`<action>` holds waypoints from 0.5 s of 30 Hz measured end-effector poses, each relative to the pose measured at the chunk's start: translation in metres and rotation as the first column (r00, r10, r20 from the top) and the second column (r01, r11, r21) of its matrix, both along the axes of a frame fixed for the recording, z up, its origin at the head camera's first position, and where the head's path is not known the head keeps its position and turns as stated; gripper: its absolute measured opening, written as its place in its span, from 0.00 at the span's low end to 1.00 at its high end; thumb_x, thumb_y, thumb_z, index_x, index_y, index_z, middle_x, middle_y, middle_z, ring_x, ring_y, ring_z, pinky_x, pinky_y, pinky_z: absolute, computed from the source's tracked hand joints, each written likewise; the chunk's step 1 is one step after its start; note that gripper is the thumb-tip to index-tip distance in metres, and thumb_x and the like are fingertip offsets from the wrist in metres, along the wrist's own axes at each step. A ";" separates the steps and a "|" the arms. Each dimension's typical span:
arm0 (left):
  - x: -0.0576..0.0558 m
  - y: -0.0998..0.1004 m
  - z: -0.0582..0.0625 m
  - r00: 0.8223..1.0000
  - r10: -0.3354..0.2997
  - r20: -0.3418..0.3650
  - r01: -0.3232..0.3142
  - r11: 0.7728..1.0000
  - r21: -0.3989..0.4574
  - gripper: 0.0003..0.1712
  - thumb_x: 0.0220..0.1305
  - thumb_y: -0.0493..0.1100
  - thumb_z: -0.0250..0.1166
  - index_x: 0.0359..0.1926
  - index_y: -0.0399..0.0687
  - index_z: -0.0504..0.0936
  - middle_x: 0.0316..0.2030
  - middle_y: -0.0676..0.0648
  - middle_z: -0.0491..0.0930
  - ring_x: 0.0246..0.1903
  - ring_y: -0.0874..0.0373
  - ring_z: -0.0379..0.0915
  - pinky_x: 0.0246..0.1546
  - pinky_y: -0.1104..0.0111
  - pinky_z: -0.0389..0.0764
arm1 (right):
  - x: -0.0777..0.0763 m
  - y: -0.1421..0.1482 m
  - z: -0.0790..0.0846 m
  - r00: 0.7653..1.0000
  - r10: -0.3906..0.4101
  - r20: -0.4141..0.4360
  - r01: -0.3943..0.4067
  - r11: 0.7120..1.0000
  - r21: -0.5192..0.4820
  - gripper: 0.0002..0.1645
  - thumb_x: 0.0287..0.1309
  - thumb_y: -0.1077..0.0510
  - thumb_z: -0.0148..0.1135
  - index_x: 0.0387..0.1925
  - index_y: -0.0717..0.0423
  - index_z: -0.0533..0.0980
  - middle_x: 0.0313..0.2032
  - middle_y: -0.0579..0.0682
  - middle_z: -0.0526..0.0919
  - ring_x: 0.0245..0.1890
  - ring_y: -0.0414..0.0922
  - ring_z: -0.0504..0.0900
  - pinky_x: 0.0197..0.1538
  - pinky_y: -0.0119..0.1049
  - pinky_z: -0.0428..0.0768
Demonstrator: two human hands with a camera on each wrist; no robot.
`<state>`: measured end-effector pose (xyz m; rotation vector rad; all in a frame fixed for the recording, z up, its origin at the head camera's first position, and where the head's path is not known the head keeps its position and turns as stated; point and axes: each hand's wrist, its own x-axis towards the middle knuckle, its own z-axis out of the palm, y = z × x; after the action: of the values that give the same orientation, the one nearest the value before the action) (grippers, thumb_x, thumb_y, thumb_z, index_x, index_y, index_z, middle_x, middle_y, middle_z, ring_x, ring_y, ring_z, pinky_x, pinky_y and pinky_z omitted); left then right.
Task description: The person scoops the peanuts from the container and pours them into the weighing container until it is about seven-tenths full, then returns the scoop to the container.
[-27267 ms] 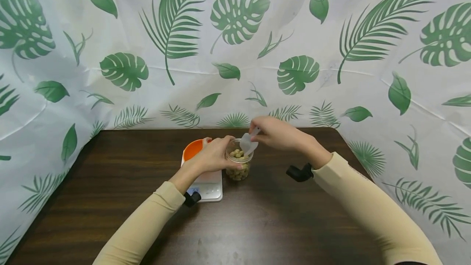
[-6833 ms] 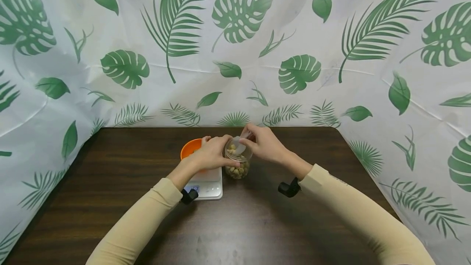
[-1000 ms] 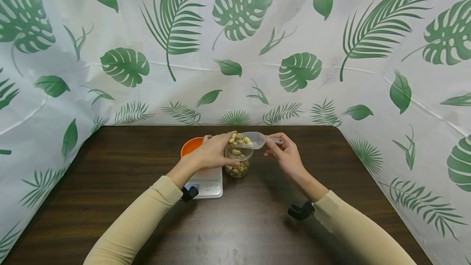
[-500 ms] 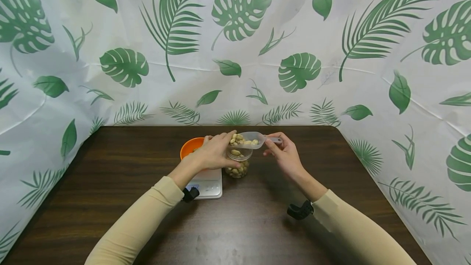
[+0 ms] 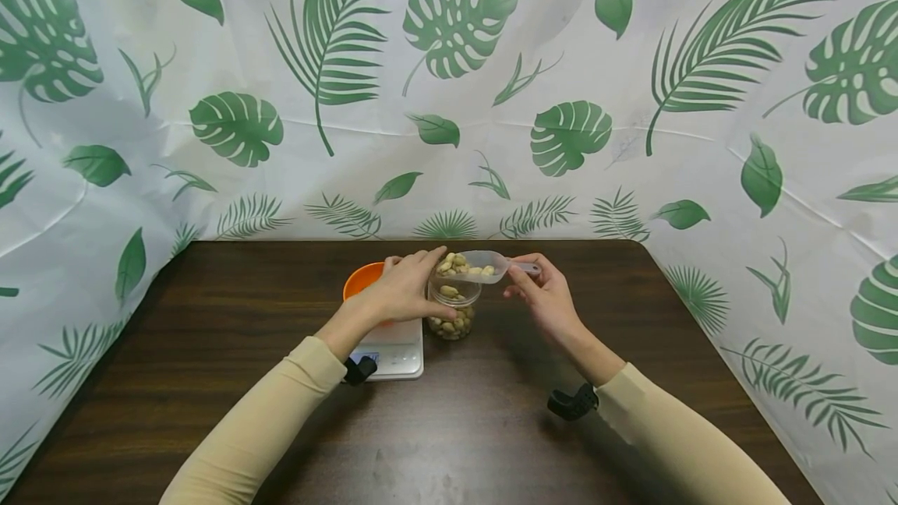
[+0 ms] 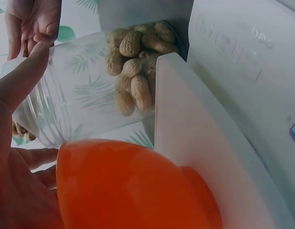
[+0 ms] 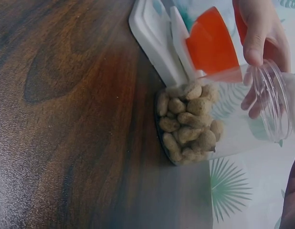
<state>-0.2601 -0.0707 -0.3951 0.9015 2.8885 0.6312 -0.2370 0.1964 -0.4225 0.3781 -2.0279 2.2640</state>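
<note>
My left hand grips the clear jar around its neck, fingers and thumb on opposite sides. Peanuts fill the lower part of the jar, which stands on the table. With thumb and fingers, my right hand pinches the handle of a translucent plastic scoop. The scoop lies about level over the jar's mouth, carrying several peanuts. Left of the jar, an orange bowl sits on a white kitchen scale; my left hand hides part of both.
The dark wooden table ends at a white cloth backdrop with green leaf prints. The scale's display is partly covered by the black left wrist camera. Bowl, scale and jar stand close together.
Several seconds ago the scoop was down inside the jar; it is now raised above the mouth with peanuts in it. Over the last second, some peanuts have shifted toward the handle.
</note>
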 end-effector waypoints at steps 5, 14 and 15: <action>0.001 -0.006 0.005 1.000 0.018 0.012 -0.018 1.000 0.004 0.67 0.52 0.70 0.76 0.81 0.46 0.52 0.72 0.40 0.66 0.68 0.46 0.65 0.62 0.42 0.58 | -0.003 -0.001 0.002 1.000 0.002 -0.012 -0.003 0.999 -0.043 0.07 0.75 0.62 0.58 0.49 0.62 0.74 0.43 0.49 0.85 0.34 0.43 0.82 0.41 0.36 0.83; 0.003 -0.023 0.013 0.997 0.063 0.048 -0.064 0.998 0.019 0.65 0.55 0.72 0.72 0.82 0.49 0.52 0.74 0.41 0.63 0.71 0.45 0.60 0.65 0.40 0.54 | -0.005 -0.006 0.010 1.000 0.007 -0.016 -0.008 0.998 -0.054 0.08 0.75 0.61 0.58 0.50 0.61 0.75 0.42 0.48 0.85 0.34 0.43 0.82 0.41 0.36 0.83; 0.003 -0.025 0.013 0.996 0.069 0.048 -0.070 0.997 0.022 0.64 0.55 0.72 0.72 0.82 0.48 0.52 0.74 0.41 0.63 0.71 0.44 0.60 0.65 0.40 0.54 | -0.005 -0.007 0.011 1.000 0.014 -0.021 -0.015 0.999 -0.047 0.08 0.75 0.61 0.58 0.50 0.61 0.75 0.42 0.48 0.85 0.34 0.43 0.82 0.42 0.36 0.83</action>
<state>-0.2570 -0.0959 -0.3817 0.7807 2.8870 0.6835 -0.2424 0.1897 -0.4116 0.4120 -1.9652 2.3020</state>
